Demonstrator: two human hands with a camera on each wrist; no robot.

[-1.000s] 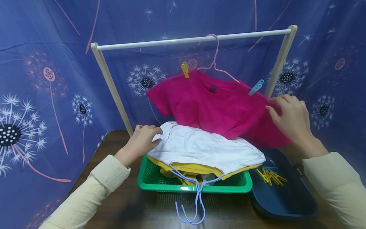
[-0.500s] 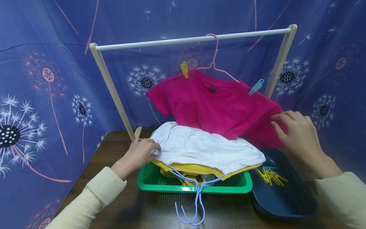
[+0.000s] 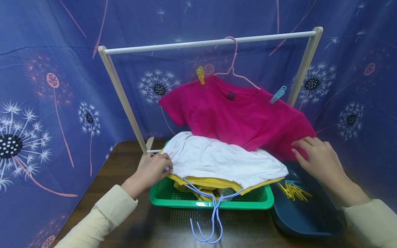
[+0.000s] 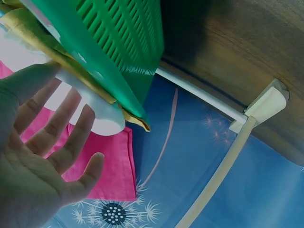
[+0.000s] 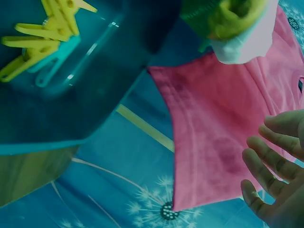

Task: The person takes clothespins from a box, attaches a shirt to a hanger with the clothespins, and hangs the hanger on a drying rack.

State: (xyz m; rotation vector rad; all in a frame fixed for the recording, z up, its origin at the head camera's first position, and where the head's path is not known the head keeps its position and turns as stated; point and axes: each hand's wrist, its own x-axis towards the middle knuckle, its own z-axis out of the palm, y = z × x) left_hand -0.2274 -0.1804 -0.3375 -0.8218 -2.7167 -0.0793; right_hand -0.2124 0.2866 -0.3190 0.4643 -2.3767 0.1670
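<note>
A magenta T-shirt (image 3: 238, 117) hangs on a pink hanger (image 3: 234, 57), with a yellow clothespin (image 3: 200, 75) at one shoulder and a light blue clothespin (image 3: 277, 94) at the other. Just by its right sleeve is my right hand (image 3: 322, 162), fingers loosely bent and apart, gripping nothing. My left hand (image 3: 152, 169) is at the left end of a white garment (image 3: 214, 156); in the left wrist view its fingers (image 4: 83, 124) are spread, with nothing in them. The white garment lies over yellow clothing (image 3: 201, 181) on the green basket (image 3: 192, 204), and blue hanger hooks (image 3: 215, 213) stick out in front.
A wooden rack with a white bar (image 3: 173, 47) stands behind the basket. To the right sits a dark blue tray (image 3: 313, 217) holding several yellow clothespins (image 3: 293, 191) and a light blue one. A blue dandelion-print cloth (image 3: 62, 113) backs the wooden table (image 3: 111, 172).
My right hand has let go of the magenta sleeve and moved down and outward; the sleeve dropped, then swung outward. My left hand has come down along the white garment's left end.
</note>
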